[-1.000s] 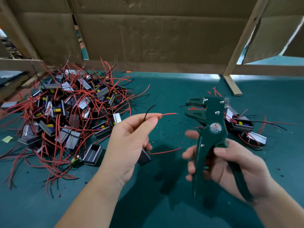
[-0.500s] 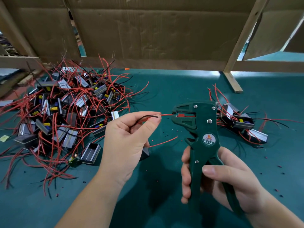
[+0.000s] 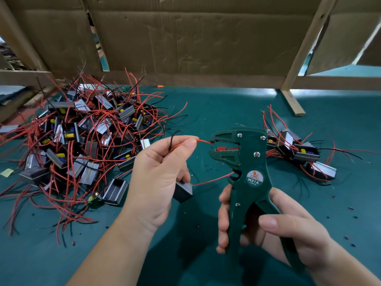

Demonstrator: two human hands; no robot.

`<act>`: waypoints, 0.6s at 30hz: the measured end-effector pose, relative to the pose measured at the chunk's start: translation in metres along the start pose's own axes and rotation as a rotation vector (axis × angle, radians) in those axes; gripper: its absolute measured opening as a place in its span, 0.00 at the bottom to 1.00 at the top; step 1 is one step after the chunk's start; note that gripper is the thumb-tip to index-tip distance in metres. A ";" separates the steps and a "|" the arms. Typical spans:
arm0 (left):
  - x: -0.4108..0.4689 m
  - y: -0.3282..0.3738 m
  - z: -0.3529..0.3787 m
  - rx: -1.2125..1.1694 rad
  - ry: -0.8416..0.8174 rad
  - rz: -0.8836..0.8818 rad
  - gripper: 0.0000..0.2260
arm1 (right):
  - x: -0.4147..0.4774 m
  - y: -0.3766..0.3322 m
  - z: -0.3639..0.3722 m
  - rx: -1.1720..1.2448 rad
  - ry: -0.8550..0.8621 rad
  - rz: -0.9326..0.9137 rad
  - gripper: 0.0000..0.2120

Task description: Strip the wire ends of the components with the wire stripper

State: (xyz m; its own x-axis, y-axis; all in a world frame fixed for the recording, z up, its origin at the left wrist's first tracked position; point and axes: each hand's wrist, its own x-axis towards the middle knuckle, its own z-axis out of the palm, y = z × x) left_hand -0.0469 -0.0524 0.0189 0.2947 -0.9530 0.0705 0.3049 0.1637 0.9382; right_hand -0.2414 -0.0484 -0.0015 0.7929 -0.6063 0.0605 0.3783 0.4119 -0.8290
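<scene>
Right hand wraps both handles of the green wire stripper, its mouth gaping. Left of the stripper, the left hand pinches a red wire, tip right at that mouth. Its black component dangles lower left of the stripper. A big component pile sits far left of the stripper, a small batch just right.

One wide-angle view, worn on the person's head, faces forward and down over the desk. It sits close above the hands: left hand at centre, right hand lower right, with both forearms leaving the bottom edge. Wire and stripper meet near mid-frame. A cardboard wall at the desk's far side fills the top of the frame.
</scene>
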 end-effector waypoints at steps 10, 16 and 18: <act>-0.003 -0.004 0.003 -0.077 -0.071 -0.044 0.01 | 0.003 0.005 0.005 0.061 -0.015 -0.028 0.19; -0.004 -0.006 0.003 -0.018 -0.058 -0.013 0.05 | 0.001 0.001 0.008 -0.008 0.083 -0.020 0.16; -0.004 -0.005 0.003 -0.003 -0.067 0.003 0.05 | 0.000 0.001 0.010 -0.045 0.132 -0.009 0.17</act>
State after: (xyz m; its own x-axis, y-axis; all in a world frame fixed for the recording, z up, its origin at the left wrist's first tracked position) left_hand -0.0522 -0.0504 0.0148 0.2341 -0.9674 0.0965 0.3069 0.1677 0.9369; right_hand -0.2360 -0.0417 0.0028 0.7189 -0.6951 -0.0030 0.3609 0.3769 -0.8531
